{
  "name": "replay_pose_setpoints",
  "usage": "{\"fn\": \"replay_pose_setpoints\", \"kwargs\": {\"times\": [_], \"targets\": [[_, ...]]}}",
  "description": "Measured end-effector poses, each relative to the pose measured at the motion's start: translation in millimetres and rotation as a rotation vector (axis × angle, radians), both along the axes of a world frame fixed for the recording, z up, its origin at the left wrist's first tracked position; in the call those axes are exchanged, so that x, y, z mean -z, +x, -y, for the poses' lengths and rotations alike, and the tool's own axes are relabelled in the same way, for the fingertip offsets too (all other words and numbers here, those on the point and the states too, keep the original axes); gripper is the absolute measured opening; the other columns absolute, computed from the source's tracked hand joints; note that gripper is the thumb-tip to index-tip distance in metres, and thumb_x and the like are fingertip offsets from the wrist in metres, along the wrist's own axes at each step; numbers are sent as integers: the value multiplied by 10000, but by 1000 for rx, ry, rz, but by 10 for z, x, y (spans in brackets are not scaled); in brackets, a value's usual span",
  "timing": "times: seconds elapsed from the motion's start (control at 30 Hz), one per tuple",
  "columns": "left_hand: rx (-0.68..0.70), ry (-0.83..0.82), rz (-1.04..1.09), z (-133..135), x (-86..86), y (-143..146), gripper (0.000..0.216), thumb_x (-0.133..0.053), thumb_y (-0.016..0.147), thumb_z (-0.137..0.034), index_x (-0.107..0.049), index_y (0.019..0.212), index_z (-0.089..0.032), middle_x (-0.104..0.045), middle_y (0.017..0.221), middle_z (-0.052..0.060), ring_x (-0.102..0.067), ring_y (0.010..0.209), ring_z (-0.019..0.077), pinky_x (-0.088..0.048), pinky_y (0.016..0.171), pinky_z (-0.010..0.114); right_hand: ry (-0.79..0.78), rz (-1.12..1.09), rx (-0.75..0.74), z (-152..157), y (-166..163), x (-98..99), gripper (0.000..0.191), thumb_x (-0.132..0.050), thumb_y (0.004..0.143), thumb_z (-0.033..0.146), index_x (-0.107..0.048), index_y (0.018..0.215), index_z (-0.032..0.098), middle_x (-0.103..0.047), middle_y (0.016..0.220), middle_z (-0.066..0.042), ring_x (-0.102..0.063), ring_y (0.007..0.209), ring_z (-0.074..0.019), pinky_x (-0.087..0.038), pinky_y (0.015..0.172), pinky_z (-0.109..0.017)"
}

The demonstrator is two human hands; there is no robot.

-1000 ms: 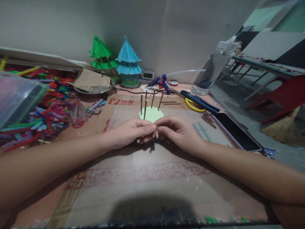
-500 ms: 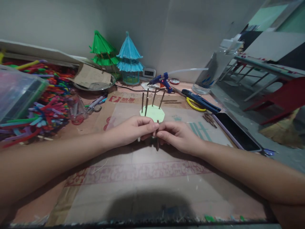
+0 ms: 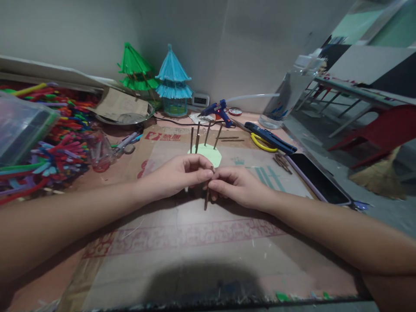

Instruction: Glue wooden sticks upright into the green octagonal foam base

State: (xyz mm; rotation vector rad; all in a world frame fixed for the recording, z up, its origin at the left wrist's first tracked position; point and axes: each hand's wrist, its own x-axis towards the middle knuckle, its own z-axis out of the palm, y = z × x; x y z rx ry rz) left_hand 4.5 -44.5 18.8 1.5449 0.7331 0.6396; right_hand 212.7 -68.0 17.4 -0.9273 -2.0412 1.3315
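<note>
Both my hands meet at the middle of the table. My left hand and my right hand each pinch the same thin brown stick, which points down and toward me from between the fingertips. Just behind them lies a pale green disc with several brown sticks standing upright in it. A white bit shows under my left fingers; I cannot make it out.
A blue glue gun, yellow-handled pliers and a dark phone lie to the right. Two paper pagodas, green and blue, stand at the back. A heap of coloured straws and a clear box fill the left.
The brown stick, hidden between my fingertips a second ago, now sticks out below them, tilted toward me. Both hands have shifted slightly left.
</note>
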Motion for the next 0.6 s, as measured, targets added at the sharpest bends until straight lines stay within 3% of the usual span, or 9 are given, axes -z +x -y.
{"fn": "replay_pose_setpoints", "kwargs": {"times": [0.37,0.6], "targets": [[1,-24,14,4,21,-3,368,-753,824,-488,-564,905,-183,-591,666,-52,-513,530,79,-363,456,171,6,-5,-12,-10,-1,5,207,-599,966,322,-634,826,173,-680,713,0,-609,662,-113,-476,656,-243],[-10,53,49,-21,34,-29,346,-702,877,-508,-655,912,-167,-572,641,-39,-495,552,87,-359,486,194,-21,-24,-15,-9,-15,13,209,-613,960,343,-635,845,170,-658,704,10,-594,650,-108,-469,651,-239]]}}
